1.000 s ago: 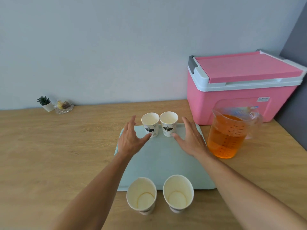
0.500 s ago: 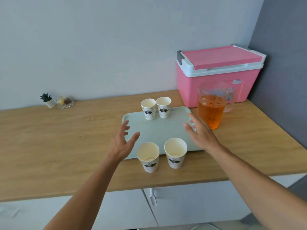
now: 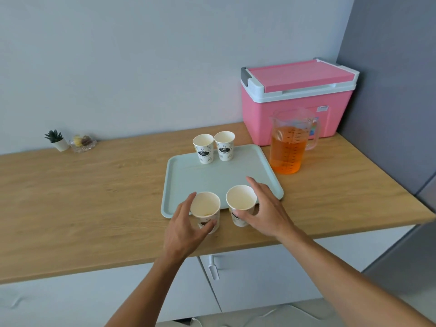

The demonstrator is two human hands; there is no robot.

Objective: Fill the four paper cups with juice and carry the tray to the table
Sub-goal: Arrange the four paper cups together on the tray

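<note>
A pale green tray (image 3: 219, 178) lies on the wooden counter. Two empty paper cups (image 3: 203, 148) (image 3: 224, 146) stand side by side at its far edge. Two more cups stand on the counter just off its near edge. My left hand (image 3: 181, 230) wraps the near left cup (image 3: 205, 204), thumb on its front and index finger along its left side. My right hand (image 3: 269, 213) holds the near right cup (image 3: 240, 198), thumb in front and fingers behind. A clear jug of orange juice (image 3: 286, 149) stands to the right of the tray.
A pink cooler box (image 3: 297, 100) sits behind the jug against the grey side wall. A small potted plant (image 3: 57, 140) and a glass dish (image 3: 82, 142) stand far left by the back wall. White cabinets with a handle (image 3: 213, 267) are below the counter's front edge.
My head has pulled back from the counter. Both hands came back from the far cups to the near pair and closed around them.
</note>
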